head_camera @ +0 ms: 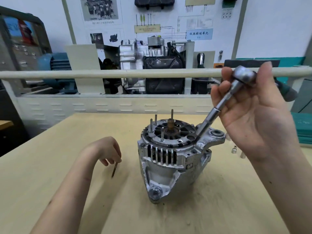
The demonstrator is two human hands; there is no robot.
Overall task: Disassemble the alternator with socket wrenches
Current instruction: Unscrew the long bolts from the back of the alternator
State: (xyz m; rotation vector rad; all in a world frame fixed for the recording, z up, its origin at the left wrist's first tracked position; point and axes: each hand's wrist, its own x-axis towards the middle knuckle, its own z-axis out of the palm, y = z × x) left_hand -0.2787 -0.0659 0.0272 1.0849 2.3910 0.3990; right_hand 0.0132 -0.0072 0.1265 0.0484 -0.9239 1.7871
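left hand (110, 152) pinching thin bolt (114, 170); right hand (249, 105) gripping chrome socket wrench (222, 105) (on ribbed alternator (175, 156))

Pale wooden counter (50, 166); behind it cream rail (118, 73), cutaway engine display (152, 65), blue motor (55, 65), wiring diagram board (168, 22).

Pale wooden desk (50, 166) carries a grey cast-metal alternator (173, 154) standing near centre. Two small silver sockets (234, 149) stand upright to its right, near the desk edge. Dark specks dot the desk around the alternator's base.
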